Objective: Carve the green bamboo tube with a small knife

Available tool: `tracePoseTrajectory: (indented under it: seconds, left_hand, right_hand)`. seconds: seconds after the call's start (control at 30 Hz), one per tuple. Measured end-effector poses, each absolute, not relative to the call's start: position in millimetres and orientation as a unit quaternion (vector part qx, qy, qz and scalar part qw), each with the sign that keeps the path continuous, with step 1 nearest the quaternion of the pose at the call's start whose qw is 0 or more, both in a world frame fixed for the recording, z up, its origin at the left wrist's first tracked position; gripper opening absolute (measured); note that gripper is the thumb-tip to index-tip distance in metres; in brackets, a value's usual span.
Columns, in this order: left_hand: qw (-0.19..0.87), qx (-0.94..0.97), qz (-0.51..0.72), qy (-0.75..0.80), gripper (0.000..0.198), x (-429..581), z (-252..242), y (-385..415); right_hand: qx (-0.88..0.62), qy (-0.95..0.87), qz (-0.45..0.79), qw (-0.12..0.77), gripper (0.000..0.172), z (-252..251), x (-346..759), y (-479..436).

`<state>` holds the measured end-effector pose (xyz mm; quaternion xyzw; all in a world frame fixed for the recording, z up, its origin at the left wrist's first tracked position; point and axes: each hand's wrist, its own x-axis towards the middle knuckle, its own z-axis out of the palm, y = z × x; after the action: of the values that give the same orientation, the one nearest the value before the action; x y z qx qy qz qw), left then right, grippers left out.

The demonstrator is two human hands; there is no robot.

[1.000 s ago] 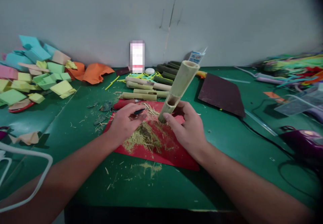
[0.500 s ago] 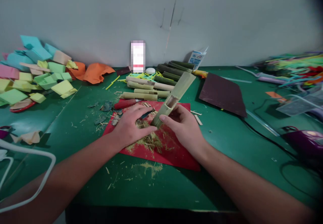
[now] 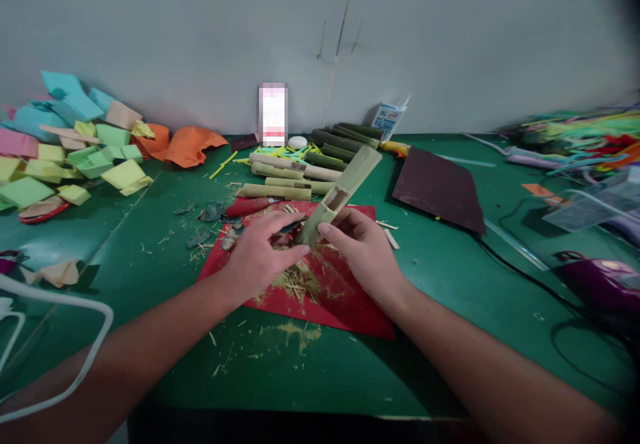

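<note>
Right hand (image 3: 367, 247) on the bamboo tube (image 3: 353, 179), its grip closed round the lower part! The tube slants above the red sheet (image 3: 350, 307), top end leaning away to the right, notch showing. Over comes the left hand's side: that left hand (image 3: 261, 254) sits at the tube's lower end, a dark piece (image 3: 296, 225) by its fingers, partly hidden; whether that grip holds it, I can't tell. Shavings (image 3: 300, 281) litter the sheet on the green counter (image 3: 425, 371).
</note>
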<state>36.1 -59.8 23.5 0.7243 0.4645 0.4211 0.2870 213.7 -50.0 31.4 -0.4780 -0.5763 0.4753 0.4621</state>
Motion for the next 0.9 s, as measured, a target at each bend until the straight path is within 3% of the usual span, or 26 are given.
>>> tracePoseTrajectory:
  seconds: [0.13,0.3,0.43,0.63,0.8,0.9]
  left_hand:
    - [0.384,0.668,0.433,0.468,0.046,29.6,21.6,-54.3]
    - [0.440,0.622,0.406,0.504,0.049,17.5,25.2,-47.4]
    - [0.359,0.656,0.419,0.515,0.045,12.0,30.2,-45.9]
    - [0.317,0.693,0.403,0.508,0.044,14.3,32.8,-50.6]
    - [0.345,0.694,0.400,0.489,0.047,12.5,30.2,-51.3]
    - [0.358,0.699,0.382,0.488,0.049,8.4,29.8,-50.7]
  right_hand:
    - [-0.499,-0.556,0.450,0.489,0.031,25.5,219.9,-43.4]
    - [-0.513,-0.584,0.208,0.594,0.036,27.9,236.9,-37.2]
    - [-0.485,-0.721,0.009,0.494,0.044,40.7,246.4,-36.0]
    - [-0.447,-0.823,-0.077,0.342,0.058,42.0,250.7,-27.2]
    - [-0.407,-0.855,-0.095,0.305,0.031,41.4,258.0,-21.3]
    - [-0.390,-0.871,-0.083,0.287,0.023,41.8,259.6,-20.8]
